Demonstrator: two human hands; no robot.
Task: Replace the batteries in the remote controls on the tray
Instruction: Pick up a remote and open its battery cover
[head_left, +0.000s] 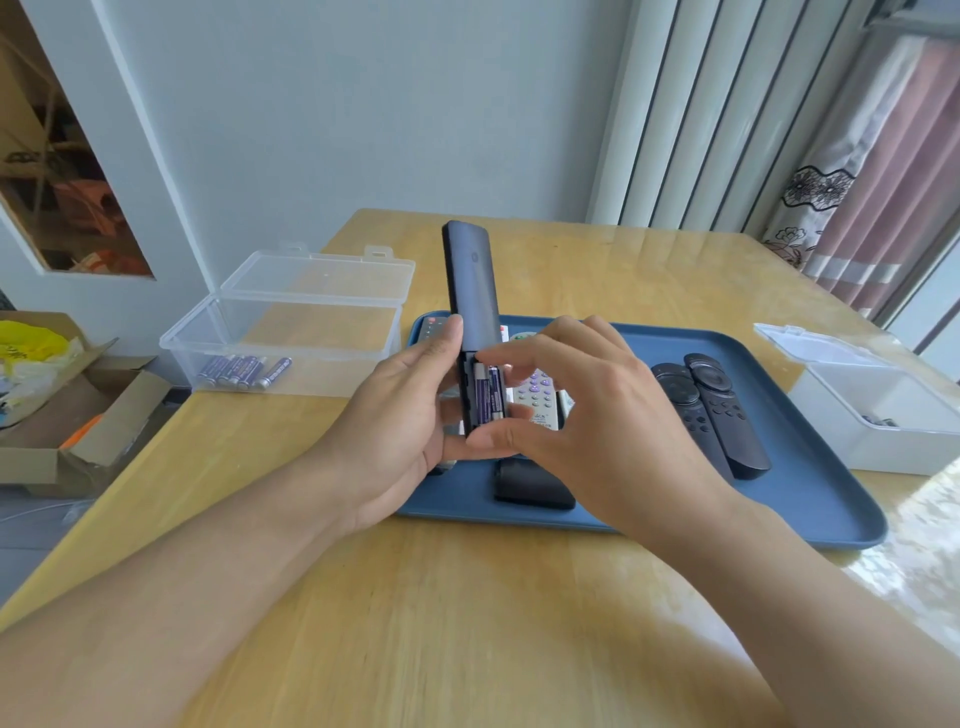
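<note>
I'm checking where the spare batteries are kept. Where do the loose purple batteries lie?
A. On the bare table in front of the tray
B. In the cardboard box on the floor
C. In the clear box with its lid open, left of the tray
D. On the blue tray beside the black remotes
C: the loose purple batteries lie on the floor of the clear box, left of the blue tray.

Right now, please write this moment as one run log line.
left hand: holds dark remote upright | right hand: pinches batteries in open compartment | spare batteries: clear box | tray: other remotes
</note>
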